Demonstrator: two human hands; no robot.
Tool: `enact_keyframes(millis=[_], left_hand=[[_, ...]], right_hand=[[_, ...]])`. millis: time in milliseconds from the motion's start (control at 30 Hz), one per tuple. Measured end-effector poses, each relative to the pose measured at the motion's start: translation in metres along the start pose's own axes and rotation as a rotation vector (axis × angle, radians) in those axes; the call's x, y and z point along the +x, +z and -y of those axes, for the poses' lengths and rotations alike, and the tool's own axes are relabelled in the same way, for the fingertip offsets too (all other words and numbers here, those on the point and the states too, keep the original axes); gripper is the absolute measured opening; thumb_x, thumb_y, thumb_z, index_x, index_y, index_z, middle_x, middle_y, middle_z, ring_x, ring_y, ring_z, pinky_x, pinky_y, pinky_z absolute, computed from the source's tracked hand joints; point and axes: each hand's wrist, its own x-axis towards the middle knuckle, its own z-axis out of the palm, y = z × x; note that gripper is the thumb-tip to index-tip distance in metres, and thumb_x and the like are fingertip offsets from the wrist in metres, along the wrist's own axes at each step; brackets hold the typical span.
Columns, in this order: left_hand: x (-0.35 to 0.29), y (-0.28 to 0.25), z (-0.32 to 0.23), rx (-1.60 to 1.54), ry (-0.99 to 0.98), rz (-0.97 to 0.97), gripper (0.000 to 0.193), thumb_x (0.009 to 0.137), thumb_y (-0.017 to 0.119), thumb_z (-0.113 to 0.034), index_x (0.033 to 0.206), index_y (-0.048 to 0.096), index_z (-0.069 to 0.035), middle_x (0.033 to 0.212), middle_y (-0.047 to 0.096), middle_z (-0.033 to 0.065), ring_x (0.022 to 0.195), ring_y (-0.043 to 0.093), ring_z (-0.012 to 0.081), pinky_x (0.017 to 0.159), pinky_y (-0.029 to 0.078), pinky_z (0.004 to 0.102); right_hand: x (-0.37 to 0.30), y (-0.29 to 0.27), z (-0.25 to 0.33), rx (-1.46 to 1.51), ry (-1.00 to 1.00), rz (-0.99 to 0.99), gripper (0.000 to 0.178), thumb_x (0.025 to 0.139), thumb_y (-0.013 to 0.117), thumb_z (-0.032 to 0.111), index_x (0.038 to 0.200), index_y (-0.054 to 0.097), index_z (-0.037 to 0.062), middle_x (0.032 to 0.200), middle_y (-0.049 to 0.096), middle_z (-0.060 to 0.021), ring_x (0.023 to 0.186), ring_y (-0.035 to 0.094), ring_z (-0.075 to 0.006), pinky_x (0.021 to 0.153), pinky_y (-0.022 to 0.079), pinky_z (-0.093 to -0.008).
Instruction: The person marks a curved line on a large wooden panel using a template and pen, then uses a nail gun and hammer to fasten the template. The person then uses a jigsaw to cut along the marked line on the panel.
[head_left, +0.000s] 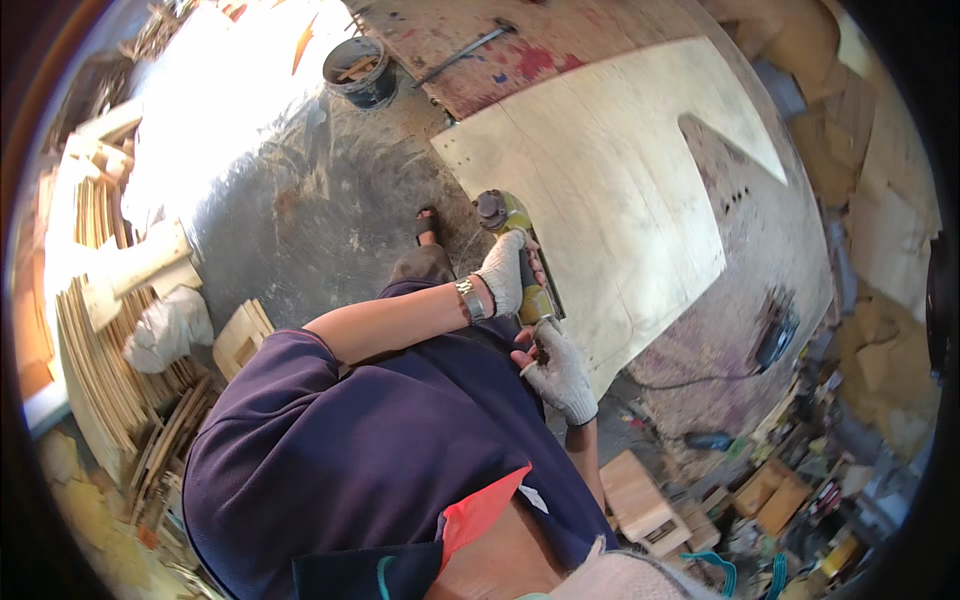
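A hand-held power tool (537, 303), yellow-green and black with a round grey cap at its far end, sits at the near left edge of a pale plywood panel (610, 180). My left hand (505, 273), in a white knitted glove with bare fingertips and a metal watch at the wrist, is wrapped around the tool's middle. Gloved the same way, my right hand (562, 375) has its fingers curled at the tool's rear end. The tool's underside and its exact kind are hidden. The panel has a V-shaped notch on its far right side and lies on a larger stained board.
A dark bucket (360, 73) with wood scraps stands on the floor at the far left. A metal bar (465, 55) lies on the stained board. At right rests a dark blue tool (777, 340) with a cord. Stacked wooden pieces (100, 330) line the left; mixed clutter (800, 490) covers the lower right.
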Motion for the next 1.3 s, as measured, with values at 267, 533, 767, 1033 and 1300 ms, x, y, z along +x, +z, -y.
enact_keyframes(millis=[267, 533, 767, 1033, 1300], left_hand=[[0.010, -0.057, -0.168, -0.572, 0.160, 0.135, 0.011, 0.087, 0.059, -0.018, 0.082, 0.051, -0.013, 0.064, 0.050, 0.0039, 0.056, 0.050, 0.0212, 0.057, 0.049, 0.0383], [0.017, -0.169, -0.292, -0.385, 0.690, -0.093, 0.007, 0.093, 0.061, -0.010, 0.089, 0.057, -0.007, 0.077, 0.059, 0.0070, 0.067, 0.060, 0.0207, 0.066, 0.052, 0.0370], [0.023, -0.237, -0.322, 0.031, 0.701, -0.162, 0.021, 0.093, 0.074, -0.015, 0.112, 0.070, -0.005, 0.100, 0.075, 0.0074, 0.097, 0.070, 0.0168, 0.094, 0.052, 0.0320], [0.116, -0.286, -0.329, 0.905, 0.773, -0.613, 0.048, 0.077, 0.079, -0.019, 0.122, 0.068, -0.011, 0.121, 0.070, 0.0145, 0.115, 0.063, 0.0362, 0.102, 0.047, 0.0452], [0.206, -0.277, -0.372, 1.018, 1.022, -0.464, 0.057, 0.067, 0.080, -0.008, 0.122, 0.066, -0.008, 0.131, 0.066, 0.0096, 0.126, 0.058, 0.0347, 0.108, 0.045, 0.0474]], right_hand=[[0.157, 0.076, 0.036, 0.296, 0.040, -0.353, 0.037, 0.110, 0.055, 0.037, 0.083, 0.056, 0.0119, 0.064, 0.048, 0.0042, 0.047, 0.040, -0.0055, 0.042, 0.032, -0.0243], [0.326, 0.057, 0.086, 0.490, 0.280, -0.417, 0.038, 0.108, 0.059, 0.043, 0.088, 0.046, 0.0125, 0.061, 0.038, 0.0035, 0.038, 0.031, -0.0078, 0.033, 0.028, -0.0270], [0.454, 0.022, -0.006, 0.462, 0.628, -0.360, 0.042, 0.103, 0.059, 0.058, 0.090, 0.054, 0.0184, 0.056, 0.044, 0.0010, 0.038, 0.036, -0.0135, 0.037, 0.032, -0.0332], [0.450, 0.015, -0.050, 0.587, 0.671, -0.419, 0.038, 0.107, 0.050, 0.053, 0.087, 0.056, 0.0204, 0.052, 0.037, 0.0017, 0.035, 0.029, -0.0146, 0.033, 0.029, -0.0332], [0.449, 0.018, -0.041, 0.542, 0.707, -0.489, 0.037, 0.110, 0.042, 0.046, 0.087, 0.057, 0.0208, 0.048, 0.036, 0.0023, 0.032, 0.029, -0.0157, 0.029, 0.031, -0.0336]])
